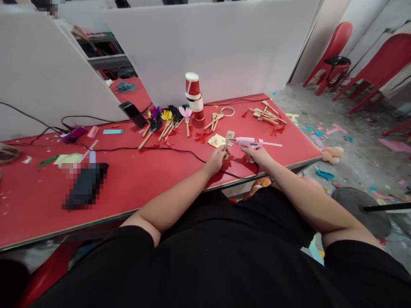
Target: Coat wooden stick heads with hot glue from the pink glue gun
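Note:
My right hand (257, 155) is closed round the grip of a pink glue gun (248, 142), whose nozzle points left at a small beige tuft (230, 135). My left hand (217, 159) is pinched on the thin stick that carries that tuft and holds it upright over the red table (135, 184). A yellow paper scrap (216, 140) lies just behind the tuft. The gun's black cable (180, 152) runs left across the table.
Sticks topped with coloured feather flowers (167, 119) lie behind, next to stacked red and white paper cups (194, 95), a white ring (227, 111) and more wooden sticks (266, 114). A phone (133, 114) leans on the white partition. Red chairs (334, 55) and paper scraps occupy the floor at right.

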`<action>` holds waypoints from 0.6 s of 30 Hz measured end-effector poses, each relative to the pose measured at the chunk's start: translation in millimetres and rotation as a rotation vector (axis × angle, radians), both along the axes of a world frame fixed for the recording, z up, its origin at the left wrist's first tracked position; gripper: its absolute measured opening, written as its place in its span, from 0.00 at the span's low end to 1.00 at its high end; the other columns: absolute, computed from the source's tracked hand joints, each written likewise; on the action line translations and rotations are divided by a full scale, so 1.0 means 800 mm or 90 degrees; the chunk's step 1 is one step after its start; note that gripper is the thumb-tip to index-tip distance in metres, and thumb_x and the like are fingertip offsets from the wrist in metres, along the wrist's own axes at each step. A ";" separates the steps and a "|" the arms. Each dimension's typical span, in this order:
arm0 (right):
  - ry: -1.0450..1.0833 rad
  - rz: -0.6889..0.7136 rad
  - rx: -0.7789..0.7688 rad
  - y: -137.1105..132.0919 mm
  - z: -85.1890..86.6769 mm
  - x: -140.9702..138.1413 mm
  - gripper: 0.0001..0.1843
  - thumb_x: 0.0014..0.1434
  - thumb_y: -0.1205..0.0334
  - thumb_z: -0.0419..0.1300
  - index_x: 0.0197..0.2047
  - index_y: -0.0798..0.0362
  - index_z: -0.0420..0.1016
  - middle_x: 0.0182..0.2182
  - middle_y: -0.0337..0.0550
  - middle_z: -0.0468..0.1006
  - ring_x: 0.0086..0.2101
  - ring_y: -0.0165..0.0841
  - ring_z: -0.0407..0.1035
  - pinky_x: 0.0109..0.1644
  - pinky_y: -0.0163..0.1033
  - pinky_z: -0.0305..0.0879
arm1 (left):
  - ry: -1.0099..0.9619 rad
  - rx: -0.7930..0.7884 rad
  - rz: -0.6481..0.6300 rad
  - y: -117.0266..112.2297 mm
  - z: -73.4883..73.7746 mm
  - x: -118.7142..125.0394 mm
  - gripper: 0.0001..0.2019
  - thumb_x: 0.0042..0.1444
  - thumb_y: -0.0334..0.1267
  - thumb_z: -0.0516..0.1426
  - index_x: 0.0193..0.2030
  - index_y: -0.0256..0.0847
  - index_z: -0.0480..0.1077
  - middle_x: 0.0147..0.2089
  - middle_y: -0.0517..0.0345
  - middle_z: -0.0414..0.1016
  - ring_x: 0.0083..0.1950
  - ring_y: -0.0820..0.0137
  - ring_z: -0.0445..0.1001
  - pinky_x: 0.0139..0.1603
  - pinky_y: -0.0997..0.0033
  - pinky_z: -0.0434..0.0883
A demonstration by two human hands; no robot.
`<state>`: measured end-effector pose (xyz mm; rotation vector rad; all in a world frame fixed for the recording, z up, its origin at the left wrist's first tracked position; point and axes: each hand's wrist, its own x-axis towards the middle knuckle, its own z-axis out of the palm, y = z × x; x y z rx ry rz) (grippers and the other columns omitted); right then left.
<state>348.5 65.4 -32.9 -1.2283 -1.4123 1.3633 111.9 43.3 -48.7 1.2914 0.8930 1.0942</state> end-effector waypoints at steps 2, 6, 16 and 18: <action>-0.007 -0.002 -0.007 0.000 -0.001 0.001 0.40 0.49 0.17 0.84 0.32 0.43 0.75 0.17 0.30 0.66 0.21 0.32 0.61 0.31 0.44 0.73 | -0.001 0.016 0.001 0.002 -0.003 0.001 0.13 0.75 0.49 0.59 0.43 0.43 0.71 0.25 0.68 0.58 0.25 0.73 0.51 0.30 0.69 0.52; -0.008 0.007 0.001 0.001 -0.005 0.004 0.40 0.51 0.16 0.82 0.34 0.44 0.77 0.17 0.30 0.65 0.20 0.30 0.59 0.30 0.43 0.70 | 0.001 0.017 -0.002 0.005 -0.010 0.002 0.21 0.78 0.59 0.60 0.39 0.45 0.69 0.26 0.67 0.58 0.26 0.73 0.50 0.31 0.67 0.50; -0.010 0.000 0.009 -0.004 -0.002 0.000 0.40 0.53 0.18 0.81 0.30 0.42 0.71 0.16 0.31 0.64 0.22 0.31 0.59 0.34 0.43 0.73 | -0.002 -0.022 0.000 0.008 -0.010 -0.001 0.05 0.65 0.42 0.57 0.39 0.44 0.70 0.22 0.69 0.56 0.24 0.73 0.48 0.29 0.69 0.49; -0.005 0.000 0.015 -0.005 -0.002 0.000 0.40 0.53 0.18 0.81 0.29 0.43 0.70 0.16 0.31 0.64 0.22 0.30 0.59 0.34 0.42 0.72 | -0.016 -0.026 -0.003 0.007 -0.008 0.001 0.04 0.60 0.40 0.57 0.40 0.44 0.70 0.22 0.70 0.55 0.24 0.74 0.47 0.29 0.70 0.49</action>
